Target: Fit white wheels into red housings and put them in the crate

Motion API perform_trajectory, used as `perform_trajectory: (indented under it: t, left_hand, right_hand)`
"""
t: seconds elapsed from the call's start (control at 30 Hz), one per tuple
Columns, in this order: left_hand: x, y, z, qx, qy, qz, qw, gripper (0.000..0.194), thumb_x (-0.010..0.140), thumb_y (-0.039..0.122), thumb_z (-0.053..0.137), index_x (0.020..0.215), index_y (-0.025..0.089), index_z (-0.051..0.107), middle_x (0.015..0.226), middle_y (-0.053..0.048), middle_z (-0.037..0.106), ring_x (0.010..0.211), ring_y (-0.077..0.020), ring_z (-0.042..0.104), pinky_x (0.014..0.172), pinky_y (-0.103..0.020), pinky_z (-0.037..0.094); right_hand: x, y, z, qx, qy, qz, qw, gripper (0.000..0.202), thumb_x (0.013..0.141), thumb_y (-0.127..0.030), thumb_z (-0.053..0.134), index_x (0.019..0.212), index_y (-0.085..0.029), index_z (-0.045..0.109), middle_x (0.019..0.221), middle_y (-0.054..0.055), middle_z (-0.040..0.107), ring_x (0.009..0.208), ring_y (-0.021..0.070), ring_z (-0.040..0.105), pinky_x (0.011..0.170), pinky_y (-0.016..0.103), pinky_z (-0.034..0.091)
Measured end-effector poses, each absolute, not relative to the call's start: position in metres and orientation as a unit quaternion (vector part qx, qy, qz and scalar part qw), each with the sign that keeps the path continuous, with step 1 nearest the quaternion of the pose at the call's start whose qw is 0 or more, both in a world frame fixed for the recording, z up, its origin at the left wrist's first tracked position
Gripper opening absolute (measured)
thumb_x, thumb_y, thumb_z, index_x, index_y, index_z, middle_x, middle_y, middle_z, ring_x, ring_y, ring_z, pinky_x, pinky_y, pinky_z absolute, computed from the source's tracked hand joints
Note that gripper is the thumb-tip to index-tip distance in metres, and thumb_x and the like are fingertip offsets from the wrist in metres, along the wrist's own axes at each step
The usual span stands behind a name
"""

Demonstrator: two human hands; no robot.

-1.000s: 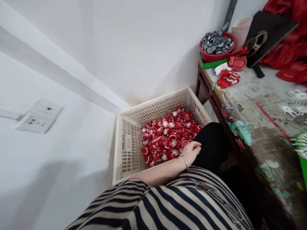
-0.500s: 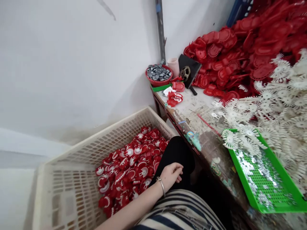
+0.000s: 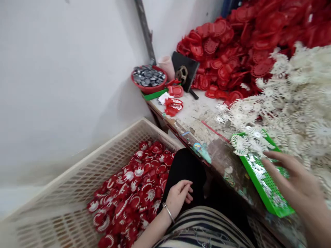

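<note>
My left hand (image 3: 179,195), with a bangle at its wrist, lies on my dark-trousered thigh. Its fingers curl loosely together, and nothing shows in them. My right hand (image 3: 291,179) reaches over a green perforated tray (image 3: 252,184), somewhat blurred, its fingers apart and nothing visible between them. Small shiny silver pieces (image 3: 258,167) lie in that tray beside and under the hand. Several white fan-shaped plastic pieces (image 3: 240,144) rest on the tray's far end, close to my right fingertips.
A cream plastic crate (image 3: 113,144) of red-and-white assembled pieces (image 3: 139,186) stands at left. On the worn table (image 3: 191,120) are heaps of red plastic parts (image 3: 232,44) and white pieces (image 3: 292,100), a red bowl (image 3: 148,90) of grey discs, a pink cup (image 3: 167,67) and a black speaker (image 3: 184,70).
My right hand has come into view from the right, over the green tray. My left hand stays on my thigh. The view has shifted to the right.
</note>
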State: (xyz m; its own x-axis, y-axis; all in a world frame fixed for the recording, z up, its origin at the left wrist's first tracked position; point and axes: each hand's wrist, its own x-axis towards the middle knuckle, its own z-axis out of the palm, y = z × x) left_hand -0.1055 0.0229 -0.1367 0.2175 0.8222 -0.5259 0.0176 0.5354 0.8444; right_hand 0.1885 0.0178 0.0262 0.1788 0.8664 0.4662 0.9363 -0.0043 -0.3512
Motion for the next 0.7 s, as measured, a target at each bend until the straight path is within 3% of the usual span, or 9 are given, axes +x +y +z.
perform_trajectory:
  t: [0.2, 0.4, 0.53, 0.7]
  left_hand:
    - [-0.106, 0.027, -0.136, 0.379, 0.555, 0.282, 0.684, 0.048, 0.068, 0.056, 0.065, 0.091, 0.014, 0.063, 0.068, 0.001, 0.062, 0.051, -0.0111, 0.061, 0.045, -0.023, 0.049]
    - [-0.104, 0.027, -0.133, 0.363, 0.567, 0.292, 0.679, 0.051, 0.062, 0.057, 0.069, 0.088, 0.014, 0.065, 0.066, 0.001, 0.062, 0.05, -0.0121, 0.061, 0.044, -0.024, 0.049]
    - [-0.104, 0.025, -0.132, 0.362, 0.571, 0.293, 0.676, 0.052, 0.061, 0.058, 0.071, 0.087, 0.014, 0.065, 0.065, 0.001, 0.062, 0.049, -0.0121, 0.06, 0.043, -0.024, 0.049]
    - [-0.103, 0.024, -0.136, 0.361, 0.573, 0.301, 0.671, 0.052, 0.06, 0.059, 0.072, 0.086, 0.014, 0.066, 0.065, 0.0, 0.062, 0.048, -0.0122, 0.06, 0.042, -0.023, 0.048]
  right_hand:
    - [0.18, 0.064, -0.017, -0.673, -0.699, -0.137, 0.199, 0.073, 0.081, -0.069, 0.051, 0.122, -0.01, 0.058, 0.113, 0.019, 0.064, 0.105, 0.035, 0.057, 0.091, 0.052, 0.046]
    - [0.19, 0.072, -0.023, -0.643, -0.726, -0.129, 0.206, 0.036, 0.094, -0.038, 0.044, 0.112, -0.014, 0.063, 0.107, 0.014, 0.067, 0.097, 0.0274, 0.063, 0.087, 0.044, 0.05]
    - [0.212, 0.061, -0.011, -0.66, -0.696, -0.126, 0.252, 0.031, 0.095, -0.031, 0.039, 0.106, -0.015, 0.064, 0.095, 0.012, 0.071, 0.088, 0.0246, 0.066, 0.08, 0.039, 0.054]
    - [0.243, 0.03, -0.014, -0.666, -0.677, -0.175, 0.259, 0.028, 0.093, -0.027, 0.042, 0.11, -0.016, 0.062, 0.1, 0.012, 0.069, 0.092, 0.0252, 0.065, 0.083, 0.041, 0.053]
